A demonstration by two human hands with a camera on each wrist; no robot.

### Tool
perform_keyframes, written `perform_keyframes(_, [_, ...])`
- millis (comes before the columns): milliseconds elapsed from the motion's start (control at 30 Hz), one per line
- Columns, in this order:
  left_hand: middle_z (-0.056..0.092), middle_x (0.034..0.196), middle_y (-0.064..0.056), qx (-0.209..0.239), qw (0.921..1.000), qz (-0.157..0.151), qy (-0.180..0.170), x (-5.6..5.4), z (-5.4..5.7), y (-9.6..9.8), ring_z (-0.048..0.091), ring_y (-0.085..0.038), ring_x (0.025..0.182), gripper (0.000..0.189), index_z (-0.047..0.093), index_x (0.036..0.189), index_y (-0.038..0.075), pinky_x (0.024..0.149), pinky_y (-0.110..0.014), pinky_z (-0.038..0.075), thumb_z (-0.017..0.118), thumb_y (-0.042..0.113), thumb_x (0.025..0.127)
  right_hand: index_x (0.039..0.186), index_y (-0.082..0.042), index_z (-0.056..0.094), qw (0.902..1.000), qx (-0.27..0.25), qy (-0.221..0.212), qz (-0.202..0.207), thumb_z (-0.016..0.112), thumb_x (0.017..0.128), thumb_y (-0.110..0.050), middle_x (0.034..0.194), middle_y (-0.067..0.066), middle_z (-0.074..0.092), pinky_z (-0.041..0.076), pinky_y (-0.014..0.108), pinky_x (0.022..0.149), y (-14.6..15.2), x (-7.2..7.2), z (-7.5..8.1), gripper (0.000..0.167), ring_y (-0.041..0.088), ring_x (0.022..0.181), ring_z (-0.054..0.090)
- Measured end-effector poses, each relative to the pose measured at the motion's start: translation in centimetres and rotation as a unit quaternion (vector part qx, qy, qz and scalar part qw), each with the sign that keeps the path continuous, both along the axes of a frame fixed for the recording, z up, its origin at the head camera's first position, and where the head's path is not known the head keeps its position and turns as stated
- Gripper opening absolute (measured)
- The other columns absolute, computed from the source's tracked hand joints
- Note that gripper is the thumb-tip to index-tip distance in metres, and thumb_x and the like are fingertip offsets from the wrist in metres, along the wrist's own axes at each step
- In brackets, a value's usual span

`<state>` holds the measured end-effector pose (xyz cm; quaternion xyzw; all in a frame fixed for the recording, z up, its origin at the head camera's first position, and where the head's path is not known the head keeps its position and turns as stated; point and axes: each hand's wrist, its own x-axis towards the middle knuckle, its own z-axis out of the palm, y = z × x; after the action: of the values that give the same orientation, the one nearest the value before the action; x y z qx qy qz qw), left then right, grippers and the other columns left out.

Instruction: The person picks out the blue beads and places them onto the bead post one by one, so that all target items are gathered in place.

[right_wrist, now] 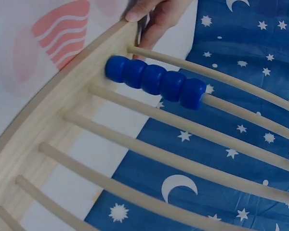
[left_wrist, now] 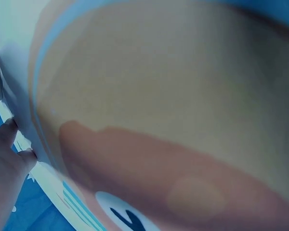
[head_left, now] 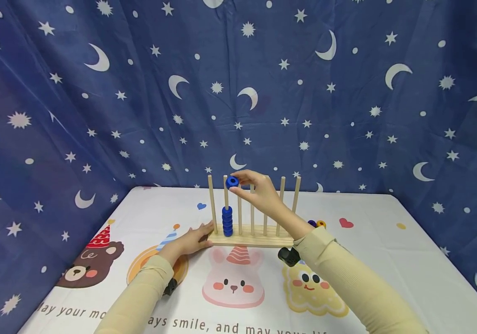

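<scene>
My right hand pinches a blue bead between thumb and fingers, just beside the top of the second peg from the left. The bead's hole faces the camera. Below, several blue beads are stacked on that same peg; the right wrist view shows the stack too. The pegs stand upright on a pale wooden peg rack. At the rack's left end, my left hand grips the base, thumb in front and fingers behind. The held bead is outside the right wrist view.
A dark blue bead and a yellow bead lie on the table behind my right forearm. The white tablecloth has printed cartoon figures. A blue curtain with moons and stars hangs behind the table.
</scene>
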<state>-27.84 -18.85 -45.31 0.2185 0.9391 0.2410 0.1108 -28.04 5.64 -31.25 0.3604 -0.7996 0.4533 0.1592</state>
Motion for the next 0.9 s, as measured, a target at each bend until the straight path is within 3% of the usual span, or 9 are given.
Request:
perform_keyframes(233, [0.027,0.152,-0.02,0.005,0.9999,0.009,-0.003,0.1,-0.2,-0.2,0.02,-0.046,0.14,0.064,0.027,0.147,0.001,0.112,-0.065,0.008,0.057,0.021,0.094,0.118,0.001,0.06,1.0,0.004,0.001,0.002,0.069,0.086,-0.013,0.113,0.015,0.066,0.051,0.036,0.095,-0.8,-0.9,0.7,0.036,0.027,0.106,0.063])
perform_keyframes(467, [0.026,0.152,-0.021,0.004,0.9999,0.009,-0.005,0.3,0.0,0.0,0.02,-0.045,0.14,0.064,0.029,0.147,0.001,0.113,-0.064,0.009,0.057,0.023,0.094,0.119,0.0,0.06,0.9991,0.003,-0.043,0.001,0.067,0.087,-0.014,0.116,0.016,0.065,0.049,0.037,0.098,-1.0,-2.2,1.3,0.035,0.028,0.111,0.062])
perform_keyframes(900, [0.025,0.152,-0.023,0.002,0.9999,-0.004,0.01,0.0,-0.1,0.0,0.022,-0.048,0.138,0.062,0.032,0.144,-0.002,0.11,-0.068,0.011,0.057,0.022,0.094,0.119,-0.001,0.06,0.9943,0.065,-0.078,-0.033,0.064,0.09,-0.019,0.121,0.015,0.064,0.046,0.036,0.102,-1.9,-3.1,1.8,0.035,0.03,0.119,0.058])
